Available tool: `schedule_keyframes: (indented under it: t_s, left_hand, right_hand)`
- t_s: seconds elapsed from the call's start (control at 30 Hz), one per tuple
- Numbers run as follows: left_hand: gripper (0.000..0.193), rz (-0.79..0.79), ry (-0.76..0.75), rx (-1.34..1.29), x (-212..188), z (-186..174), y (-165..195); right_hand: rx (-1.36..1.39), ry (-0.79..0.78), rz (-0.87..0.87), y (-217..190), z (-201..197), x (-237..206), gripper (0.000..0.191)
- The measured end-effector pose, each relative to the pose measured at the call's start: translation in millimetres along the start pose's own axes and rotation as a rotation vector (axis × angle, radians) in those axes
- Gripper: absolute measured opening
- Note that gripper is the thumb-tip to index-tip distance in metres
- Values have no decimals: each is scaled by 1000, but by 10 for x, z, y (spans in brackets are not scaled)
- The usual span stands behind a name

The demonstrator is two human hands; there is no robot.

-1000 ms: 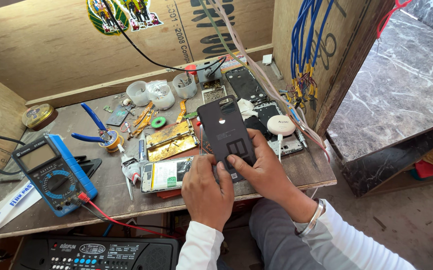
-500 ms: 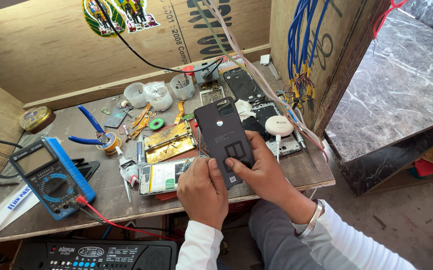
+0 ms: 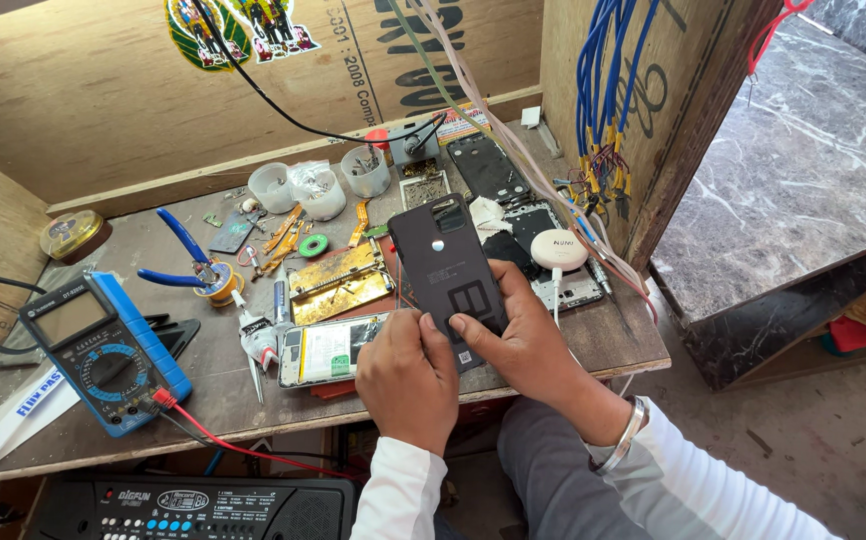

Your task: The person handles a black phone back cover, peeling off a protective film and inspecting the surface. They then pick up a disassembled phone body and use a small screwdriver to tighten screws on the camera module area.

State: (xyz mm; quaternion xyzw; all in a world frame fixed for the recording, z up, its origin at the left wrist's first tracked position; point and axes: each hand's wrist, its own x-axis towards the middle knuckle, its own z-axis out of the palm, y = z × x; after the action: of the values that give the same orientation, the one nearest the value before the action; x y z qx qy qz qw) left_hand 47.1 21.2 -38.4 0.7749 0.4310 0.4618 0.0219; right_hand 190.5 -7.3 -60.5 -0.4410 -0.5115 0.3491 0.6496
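Both my hands hold a dark phone back cover (image 3: 443,262) upright over the front of the wooden workbench (image 3: 223,400). My right hand (image 3: 523,340) grips its lower right side, thumb across the face. My left hand (image 3: 408,375) pinches the lower left corner. An opened phone with its battery showing (image 3: 328,350) lies flat just left of my left hand. A gold metal plate (image 3: 338,282) lies behind it.
A blue multimeter (image 3: 103,345) with a red lead sits at the left. Blue-handled pliers (image 3: 188,260), small plastic cups (image 3: 318,185), phone parts and a white round device (image 3: 558,250) crowd the bench. Blue wires (image 3: 603,90) hang at the right. A keyboard (image 3: 193,505) lies below the bench edge.
The view has shifted slightly. Both hands keep hold of the back cover, which stays in nearly the same place.
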Motion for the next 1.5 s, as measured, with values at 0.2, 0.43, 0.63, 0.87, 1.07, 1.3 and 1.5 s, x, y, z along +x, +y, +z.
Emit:
schedule_keyframes:
  t_s: [0.2,0.43,0.63,0.87,1.07,1.3,1.5]
  left_hand:
    - [28,-3,22,-90,27,-90,-28]
    - [20,-72,-36,-137,43,-155,12]
    - [16,43,67,-124,72,-125,-23]
    - [28,24,2,-58,-56,-193,-78]
    - [22,-16,-57,-126,-215,-240,58]
    - [11,54,-41,-12,-269,-111,25]
    - [15,47,2,5,-305,35,-8]
  right_hand:
    - [7,-7,-6,-8,9,-2,52]
    - [-50,-2,-20,-8,0,-8,51]
    - [-51,6,-34,1,-6,-15,52]
    - [42,67,-58,17,-3,6,51]
    - [57,66,-77,13,2,-10,53]
    - [-13,38,-48,-6,-1,-12,54]
    - [-46,31,-58,-1,-4,-12,55]
